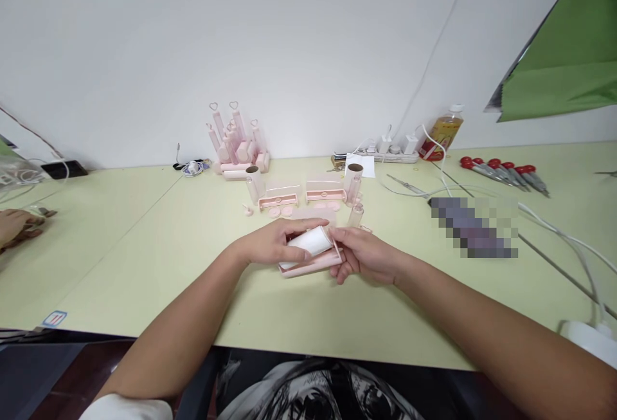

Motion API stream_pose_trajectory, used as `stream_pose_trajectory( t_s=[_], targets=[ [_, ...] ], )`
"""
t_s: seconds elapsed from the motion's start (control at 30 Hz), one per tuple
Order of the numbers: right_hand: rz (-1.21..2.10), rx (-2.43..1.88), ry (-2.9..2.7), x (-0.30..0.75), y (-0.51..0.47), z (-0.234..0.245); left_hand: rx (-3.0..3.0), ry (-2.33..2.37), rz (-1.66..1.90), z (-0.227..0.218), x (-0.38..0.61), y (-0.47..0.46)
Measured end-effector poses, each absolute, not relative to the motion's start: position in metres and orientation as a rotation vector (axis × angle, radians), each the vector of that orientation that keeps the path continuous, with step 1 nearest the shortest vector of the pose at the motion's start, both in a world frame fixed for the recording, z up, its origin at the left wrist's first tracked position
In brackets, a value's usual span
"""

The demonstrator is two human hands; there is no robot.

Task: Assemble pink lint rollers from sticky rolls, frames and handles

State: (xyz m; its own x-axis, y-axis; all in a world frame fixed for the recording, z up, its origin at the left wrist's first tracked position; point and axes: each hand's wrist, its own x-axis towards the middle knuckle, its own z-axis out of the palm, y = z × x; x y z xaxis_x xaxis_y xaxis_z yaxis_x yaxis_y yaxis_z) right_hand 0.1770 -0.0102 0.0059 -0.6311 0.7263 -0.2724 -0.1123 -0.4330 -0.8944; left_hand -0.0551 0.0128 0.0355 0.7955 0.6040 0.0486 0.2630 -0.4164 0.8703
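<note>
Low over the table in front of me, a white roll (313, 242) lies slantwise in a long, open pink case (315, 266). My left hand (270, 242) is closed around the roll's left part, its thumb along the front. My right hand (369, 256) grips the case's right end, with fingertips by the end of the roll. Just beyond my hands are two pink trays (278, 204) with clear lids raised, several pale pink discs (286, 211) and a clear cylinder (355, 215). Rolls with brown cores (254, 186) stand at either side of the trays.
Pink heart-topped sticks (234, 140) stand by the wall. Further right are a power strip (402, 157) with cables, a bottle (443, 134), tweezers (405, 184), red-ended tools (506, 172) and a blurred-out object (472, 227). Another person's hand (18, 226) rests at far left.
</note>
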Motion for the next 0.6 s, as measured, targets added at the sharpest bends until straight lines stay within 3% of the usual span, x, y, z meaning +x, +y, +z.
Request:
stream_pose_trajectory(
  t_s=[0.3, 0.6],
  targets=[
    [1.855, -1.050, -1.496, 0.173, -0.010, 0.001, 2.172, 0.687, 0.504, 0.034, -0.030, -0.004],
    [1.953, -1.010, -1.462, 0.174, -0.010, -0.006, 2.334, 0.996, 0.330, 0.035, -0.030, -0.007]
  ],
)
